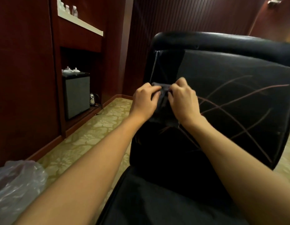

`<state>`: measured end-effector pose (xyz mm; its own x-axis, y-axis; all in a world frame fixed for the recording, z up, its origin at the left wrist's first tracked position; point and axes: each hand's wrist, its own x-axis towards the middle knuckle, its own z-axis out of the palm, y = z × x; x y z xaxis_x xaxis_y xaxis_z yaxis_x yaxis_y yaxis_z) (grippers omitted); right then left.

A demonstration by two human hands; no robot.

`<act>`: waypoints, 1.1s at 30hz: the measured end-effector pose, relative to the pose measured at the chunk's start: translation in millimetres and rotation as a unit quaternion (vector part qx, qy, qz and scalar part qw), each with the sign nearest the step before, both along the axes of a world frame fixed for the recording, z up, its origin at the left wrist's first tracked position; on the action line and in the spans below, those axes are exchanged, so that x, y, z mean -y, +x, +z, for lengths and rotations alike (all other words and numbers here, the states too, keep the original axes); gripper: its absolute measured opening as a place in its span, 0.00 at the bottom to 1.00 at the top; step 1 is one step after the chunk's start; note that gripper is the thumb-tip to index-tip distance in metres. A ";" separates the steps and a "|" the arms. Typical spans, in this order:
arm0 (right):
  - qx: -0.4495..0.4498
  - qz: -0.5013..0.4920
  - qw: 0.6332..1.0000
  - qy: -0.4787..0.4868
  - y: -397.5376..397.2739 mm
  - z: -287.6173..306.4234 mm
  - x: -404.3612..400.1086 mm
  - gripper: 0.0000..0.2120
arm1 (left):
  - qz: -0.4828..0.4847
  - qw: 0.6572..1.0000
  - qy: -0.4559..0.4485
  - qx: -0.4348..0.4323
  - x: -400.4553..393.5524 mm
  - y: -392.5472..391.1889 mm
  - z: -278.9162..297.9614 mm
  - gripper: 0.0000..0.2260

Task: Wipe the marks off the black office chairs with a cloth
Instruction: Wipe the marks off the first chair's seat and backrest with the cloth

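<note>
A black leather office chair (225, 65) fills the right half of the view, its backrest facing me and its seat low in the frame. Thin reddish curved marks (235, 98) cross the backrest's right side. A dark grey cloth (163, 101) hangs in front of the backrest's left part. My left hand (145, 101) pinches the cloth's upper left edge and my right hand (184, 98) pinches its upper right edge, the two hands close together. The cloth's lower part blends into the dark leather.
A clear plastic bag (17, 184) sits at the lower left. A small dark fridge (77, 93) with white cups on top stands in a wall niche, a kettle (93, 98) beside it. Bottles stand on a white shelf (81, 21). Patterned carpet (92, 135) lies left of the chair.
</note>
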<state>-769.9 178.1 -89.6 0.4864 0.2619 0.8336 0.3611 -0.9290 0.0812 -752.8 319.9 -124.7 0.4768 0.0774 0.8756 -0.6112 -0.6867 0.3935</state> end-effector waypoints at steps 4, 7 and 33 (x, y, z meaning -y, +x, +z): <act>-0.074 -0.033 0.996 -0.034 -7.6 -67.5 -0.1 0.07 | -0.015 0.999 -0.006 -0.043 7.0 -8.4 -75.5 0.10; -0.085 -0.045 0.992 -0.081 -16.6 -104.2 -1.5 0.13 | -0.016 0.997 -0.020 -0.069 9.8 -23.5 -127.1 0.09; -0.225 -0.044 0.938 0.261 -44.6 -139.7 -3.9 0.12 | -0.053 0.988 -0.074 -0.126 1.2 -32.0 -148.3 0.11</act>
<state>-814.5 182.0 -229.3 0.8207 -0.1812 0.5419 0.1704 -0.8276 -0.5349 -784.8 318.7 -273.0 0.6898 0.1335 0.7116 -0.5473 -0.5472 0.6332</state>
